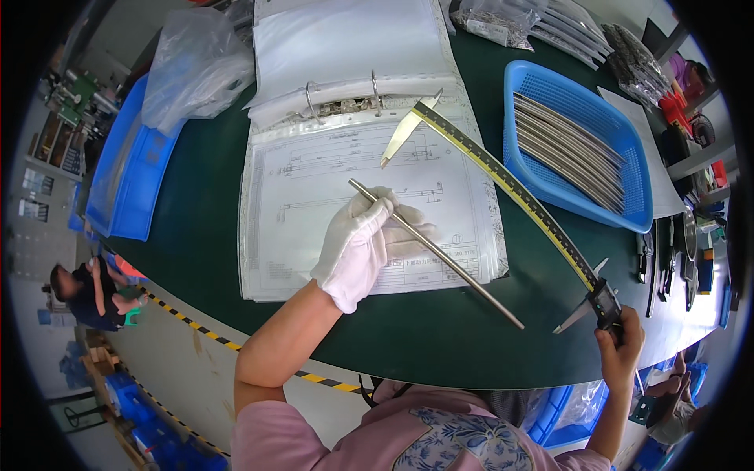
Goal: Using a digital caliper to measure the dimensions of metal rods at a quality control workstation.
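**Rod in one hand, caliper in the other**

The gloved left hand [363,239] is closed around a thin steel rod [437,254], slanting over the open ring binder [369,157]. The bare right hand [620,345] clasps the long digital caliper [510,188] at its slider, its beam stretching across the green table [196,204].

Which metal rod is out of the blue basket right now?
The one in the gloved left hand: that rod slants over the binder's drawing; the others lie in the basket.

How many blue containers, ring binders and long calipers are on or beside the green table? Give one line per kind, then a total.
Blue mesh basket: 1
Blue bin: 1
Ring binder: 1
Long caliper: 1
Total: 4
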{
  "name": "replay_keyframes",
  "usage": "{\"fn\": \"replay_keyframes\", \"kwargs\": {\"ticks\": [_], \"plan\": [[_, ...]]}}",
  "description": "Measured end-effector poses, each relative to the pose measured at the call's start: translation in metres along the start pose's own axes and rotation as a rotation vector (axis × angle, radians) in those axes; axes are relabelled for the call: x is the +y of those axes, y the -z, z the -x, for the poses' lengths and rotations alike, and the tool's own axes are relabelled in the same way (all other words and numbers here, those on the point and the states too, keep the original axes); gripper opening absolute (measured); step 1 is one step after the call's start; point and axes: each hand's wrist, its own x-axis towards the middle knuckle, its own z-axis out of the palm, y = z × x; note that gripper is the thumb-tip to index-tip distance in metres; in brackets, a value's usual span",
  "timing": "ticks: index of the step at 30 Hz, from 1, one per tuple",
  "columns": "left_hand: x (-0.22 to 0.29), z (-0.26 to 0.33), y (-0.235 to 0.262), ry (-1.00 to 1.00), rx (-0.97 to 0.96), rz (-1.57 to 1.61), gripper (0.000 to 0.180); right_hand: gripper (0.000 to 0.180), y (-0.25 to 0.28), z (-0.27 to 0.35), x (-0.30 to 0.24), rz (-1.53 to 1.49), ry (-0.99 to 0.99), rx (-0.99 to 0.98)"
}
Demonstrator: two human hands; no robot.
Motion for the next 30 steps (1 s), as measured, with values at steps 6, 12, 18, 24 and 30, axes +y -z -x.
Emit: {"fn": "replay_keyframes", "kwargs": {"ticks": [6, 12, 18, 24, 30], "plan": [[-0.001, 0.002, -0.003, -0.033, 0.023, -0.005, 0.007, 0.029, -0.008, 0.002, 0.001, -0.010, 0.029, -0.015], [0.000, 0.002, -0.003, -0.060, -0.006, -0.040, 0.011, 0.029, -0.013, 0.003, 0.000, 0.037, 0.065, -0.045], [0.003, 0.003, -0.002, -0.060, 0.009, -0.053, 0.011, 0.028, -0.014, 0.002, -0.002, 0.027, 0.085, -0.067], [0.004, 0.003, -0.004, -0.051, 0.020, -0.050, 0.011, 0.026, -0.012, 0.005, -0.001, 0.037, 0.079, -0.056], [0.004, 0.003, -0.001, -0.079, -0.008, -0.062, 0.012, 0.026, -0.011, 0.003, -0.001, 0.107, 0.134, -0.045]]}}
